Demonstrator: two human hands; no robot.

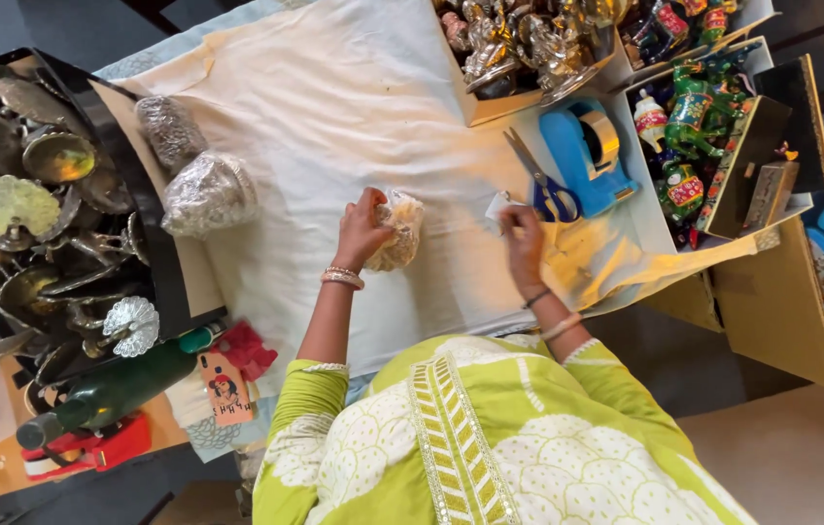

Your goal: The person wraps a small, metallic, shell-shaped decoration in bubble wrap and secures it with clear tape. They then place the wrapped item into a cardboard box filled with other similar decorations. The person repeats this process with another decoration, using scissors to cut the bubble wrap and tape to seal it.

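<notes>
On white cloth (334, 107), left hand (361, 231) gripping wrapped bundle (398, 231), long axis upright, top away.

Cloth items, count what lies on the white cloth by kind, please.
Wrapped bundles: 3, two at the left and one under the left hand
Scissors: 1
Tape dispenser: 1
Total: 5

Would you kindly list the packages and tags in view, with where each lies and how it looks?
Wrapped bundle: under left hand, clear film, golden contents.
Two wrapped bundles: upper left on cloth, silvery.
Paper tag: lower left by green bottle, tan, printed figure.
White slip: at right hand.
</notes>
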